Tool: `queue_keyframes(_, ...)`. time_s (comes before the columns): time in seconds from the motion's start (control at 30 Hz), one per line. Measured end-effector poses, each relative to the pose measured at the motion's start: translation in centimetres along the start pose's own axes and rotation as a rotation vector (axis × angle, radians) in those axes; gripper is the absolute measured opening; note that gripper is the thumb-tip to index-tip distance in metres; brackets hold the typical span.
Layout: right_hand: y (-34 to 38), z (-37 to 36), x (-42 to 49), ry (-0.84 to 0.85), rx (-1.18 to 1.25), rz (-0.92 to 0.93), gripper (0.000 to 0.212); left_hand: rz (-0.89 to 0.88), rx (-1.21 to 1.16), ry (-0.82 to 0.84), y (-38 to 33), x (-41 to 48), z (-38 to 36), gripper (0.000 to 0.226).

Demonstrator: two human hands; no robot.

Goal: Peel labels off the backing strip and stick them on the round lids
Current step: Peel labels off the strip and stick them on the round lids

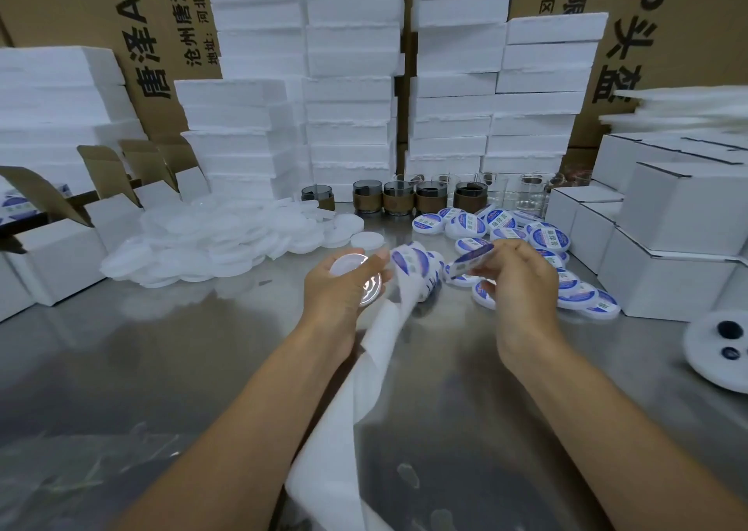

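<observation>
Fingers of the left grip point(344, 287) curl round a clear round lid point(366, 287), the backing strip point(380, 352) hanging beside it; the right grip point(522, 283) pinches a label point(471, 258) above the tabletop point(162, 368).

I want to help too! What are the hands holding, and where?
The left hand grips a blank round lid by its rim; the right hand pinches a blue label by one end.

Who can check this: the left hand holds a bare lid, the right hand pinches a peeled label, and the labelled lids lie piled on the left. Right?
One slip: the head view shows the labelled lids piled on the right. The left hand does hold a bare lid, and the right hand does pinch a peeled label.
</observation>
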State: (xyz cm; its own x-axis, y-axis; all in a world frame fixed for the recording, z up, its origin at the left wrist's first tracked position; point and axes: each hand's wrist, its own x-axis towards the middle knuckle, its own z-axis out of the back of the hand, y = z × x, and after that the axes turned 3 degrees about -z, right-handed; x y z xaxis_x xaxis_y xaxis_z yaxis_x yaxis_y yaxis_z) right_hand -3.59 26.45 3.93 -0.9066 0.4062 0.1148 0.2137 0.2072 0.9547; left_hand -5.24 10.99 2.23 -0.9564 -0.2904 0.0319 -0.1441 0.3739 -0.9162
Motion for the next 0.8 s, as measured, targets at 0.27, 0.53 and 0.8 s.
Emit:
queue_keyframes(0.27,1.7,-0.5,-1.3,0.312,0.343,-0.265,0.02,-0.014,-0.337,0.14,-1.7,-0.2,-0.3,0.033)
queue_keyframes(0.53,1.2,-1.5,-2.5,0.514,0.008,-0.162,0.007,0.081,-0.278,0.486,-1.0,-1.1,-1.3,0.073)
queue_keyframes(0.8,0.4,-1.5,-2.6,0.482,-0.118,-0.108,0.009,0.114,-0.22,0.46,-0.8,-1.1,-1.4,0.076)
